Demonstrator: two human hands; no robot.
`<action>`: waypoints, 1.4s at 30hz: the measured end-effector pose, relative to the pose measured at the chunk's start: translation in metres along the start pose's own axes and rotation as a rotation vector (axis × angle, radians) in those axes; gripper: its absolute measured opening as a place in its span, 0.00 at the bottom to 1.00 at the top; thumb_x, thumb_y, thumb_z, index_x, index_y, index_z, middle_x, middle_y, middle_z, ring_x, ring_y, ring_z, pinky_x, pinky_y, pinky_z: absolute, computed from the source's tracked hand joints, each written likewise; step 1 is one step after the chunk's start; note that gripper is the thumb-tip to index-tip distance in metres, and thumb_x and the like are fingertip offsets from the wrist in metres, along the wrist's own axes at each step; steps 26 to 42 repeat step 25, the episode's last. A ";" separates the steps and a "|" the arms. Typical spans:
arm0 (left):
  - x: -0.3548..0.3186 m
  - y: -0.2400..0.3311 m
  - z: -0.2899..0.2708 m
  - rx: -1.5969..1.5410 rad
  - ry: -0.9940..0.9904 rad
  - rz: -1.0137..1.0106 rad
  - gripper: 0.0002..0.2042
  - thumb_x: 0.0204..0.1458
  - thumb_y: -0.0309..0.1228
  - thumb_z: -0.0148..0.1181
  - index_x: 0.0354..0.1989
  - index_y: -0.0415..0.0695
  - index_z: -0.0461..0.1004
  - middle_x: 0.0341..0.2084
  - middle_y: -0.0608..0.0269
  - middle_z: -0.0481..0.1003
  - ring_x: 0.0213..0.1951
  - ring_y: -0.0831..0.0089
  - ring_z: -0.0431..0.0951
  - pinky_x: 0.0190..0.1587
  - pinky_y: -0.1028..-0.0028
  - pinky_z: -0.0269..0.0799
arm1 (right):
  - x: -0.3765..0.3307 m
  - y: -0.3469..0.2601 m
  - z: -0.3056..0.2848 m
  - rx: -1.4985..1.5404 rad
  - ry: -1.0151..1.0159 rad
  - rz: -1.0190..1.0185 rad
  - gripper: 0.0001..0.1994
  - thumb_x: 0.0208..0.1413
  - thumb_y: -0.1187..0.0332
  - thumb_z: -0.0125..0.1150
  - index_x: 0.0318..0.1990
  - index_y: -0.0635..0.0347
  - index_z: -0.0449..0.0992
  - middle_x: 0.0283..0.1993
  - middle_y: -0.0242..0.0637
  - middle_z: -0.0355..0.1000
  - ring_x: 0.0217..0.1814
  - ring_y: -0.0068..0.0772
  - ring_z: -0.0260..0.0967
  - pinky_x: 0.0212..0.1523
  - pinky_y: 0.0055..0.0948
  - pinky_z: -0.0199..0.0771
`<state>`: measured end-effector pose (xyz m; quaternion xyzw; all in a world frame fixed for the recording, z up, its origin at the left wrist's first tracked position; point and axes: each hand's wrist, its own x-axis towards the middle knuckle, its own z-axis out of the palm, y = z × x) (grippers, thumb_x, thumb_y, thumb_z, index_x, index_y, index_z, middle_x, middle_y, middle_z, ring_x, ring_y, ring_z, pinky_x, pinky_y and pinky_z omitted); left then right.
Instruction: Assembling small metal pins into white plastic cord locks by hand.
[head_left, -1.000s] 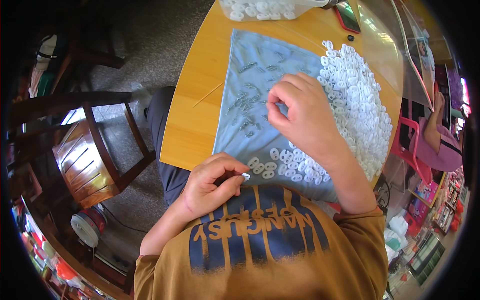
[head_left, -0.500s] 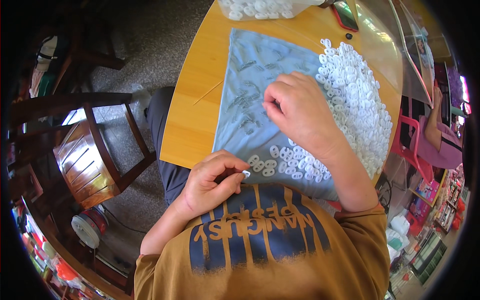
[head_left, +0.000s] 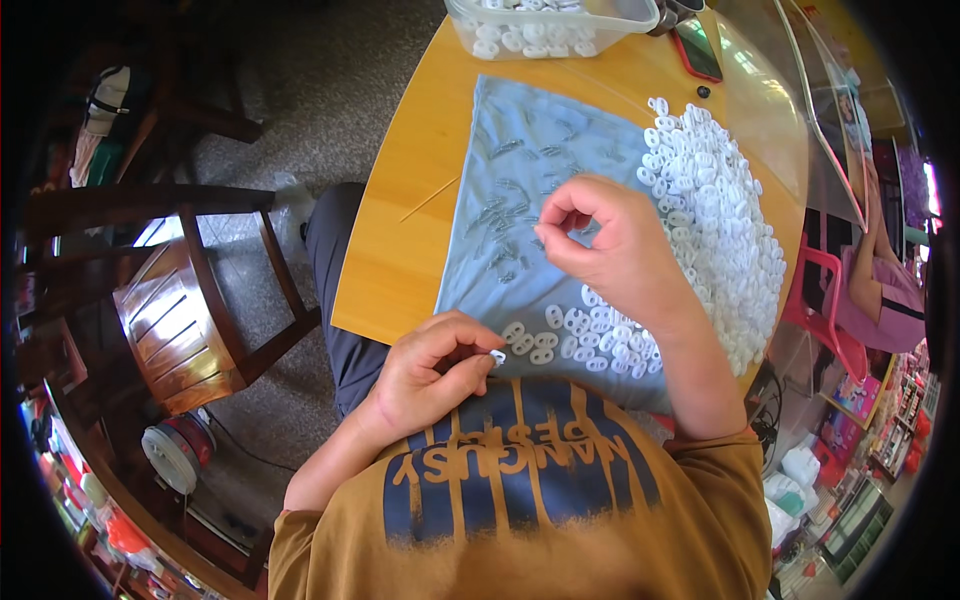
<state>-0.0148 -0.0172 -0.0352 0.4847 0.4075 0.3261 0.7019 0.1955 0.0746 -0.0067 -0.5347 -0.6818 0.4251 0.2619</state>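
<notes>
My left hand (head_left: 432,375), low at the table's near edge, pinches a small white plastic piece (head_left: 497,357) between thumb and index finger. Above the blue-grey cloth (head_left: 462,255), my right hand (head_left: 600,225) has its thumb and fingertips brought together. Whatever is between those fingertips, if anything, is too small to make out. Small metal springs (head_left: 497,215) lie scattered on the cloth just left of my right hand. Several loose white two-holed plastic pieces (head_left: 543,345) rest by my left hand, and a big heap of the same pieces (head_left: 715,200) spreads along the cloth's right side.
A clear plastic tub (head_left: 600,38) of white pieces stands at the far edge of the wooden table (head_left: 385,275). Beyond the heap lie a phone (head_left: 697,52) and a small black knob (head_left: 703,92). A thin stick (head_left: 430,200) lies left of the cloth. A wooden chair (head_left: 185,325) stands left.
My right hand is lower over the cloth, nearer me, and has turned so its thumb and finger form a ring. My left hand keeps its pinch on the white piece. The view has shifted slightly.
</notes>
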 end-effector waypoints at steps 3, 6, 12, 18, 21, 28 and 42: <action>-0.004 0.012 0.001 -0.370 0.110 -0.148 0.08 0.53 0.17 0.51 0.40 0.37 0.72 0.31 0.67 0.68 0.26 0.85 0.70 0.30 0.85 0.65 | -0.002 -0.001 -0.003 0.171 -0.042 0.080 0.05 0.47 0.78 0.61 0.28 0.63 0.70 0.29 0.28 0.70 0.31 0.17 0.65 0.35 0.19 0.67; 0.007 0.019 0.001 -0.231 0.188 0.089 0.10 0.54 0.16 0.48 0.43 0.37 0.73 0.32 0.65 0.67 0.24 0.84 0.67 0.28 0.85 0.64 | -0.003 -0.002 -0.005 0.382 -0.111 0.132 0.06 0.48 0.78 0.61 0.32 0.62 0.70 0.31 0.28 0.70 0.33 0.15 0.66 0.36 0.17 0.67; 0.039 0.034 0.013 0.032 0.339 0.193 0.09 0.51 0.16 0.52 0.38 0.37 0.75 0.31 0.64 0.68 0.25 0.83 0.68 0.29 0.84 0.64 | -0.006 -0.012 -0.010 0.676 -0.213 0.229 0.07 0.51 0.74 0.61 0.36 0.62 0.69 0.29 0.26 0.69 0.31 0.12 0.65 0.32 0.15 0.66; 0.044 0.036 0.018 0.123 0.358 0.245 0.08 0.46 0.17 0.59 0.35 0.38 0.76 0.29 0.65 0.70 0.26 0.82 0.69 0.29 0.83 0.65 | -0.007 -0.012 -0.015 0.730 -0.307 0.252 0.09 0.52 0.76 0.61 0.38 0.61 0.68 0.34 0.28 0.71 0.36 0.14 0.68 0.37 0.15 0.68; 0.047 0.031 0.016 0.145 0.361 0.279 0.08 0.45 0.17 0.60 0.34 0.39 0.76 0.28 0.65 0.70 0.25 0.82 0.69 0.28 0.82 0.65 | -0.007 -0.014 -0.014 0.747 -0.333 0.213 0.09 0.52 0.76 0.61 0.39 0.61 0.68 0.35 0.28 0.70 0.37 0.14 0.68 0.37 0.15 0.68; 0.045 0.027 0.012 0.240 0.359 0.353 0.06 0.46 0.18 0.60 0.33 0.39 0.75 0.27 0.65 0.70 0.24 0.82 0.69 0.27 0.83 0.65 | -0.009 -0.017 -0.008 0.752 -0.312 0.213 0.07 0.53 0.75 0.60 0.38 0.62 0.68 0.31 0.26 0.69 0.34 0.12 0.65 0.34 0.14 0.66; 0.045 0.027 0.012 0.240 0.359 0.353 0.06 0.46 0.18 0.60 0.33 0.39 0.75 0.27 0.65 0.70 0.24 0.82 0.69 0.27 0.83 0.65 | -0.009 -0.017 -0.008 0.752 -0.312 0.213 0.07 0.53 0.75 0.60 0.38 0.62 0.68 0.31 0.26 0.69 0.34 0.12 0.65 0.34 0.14 0.66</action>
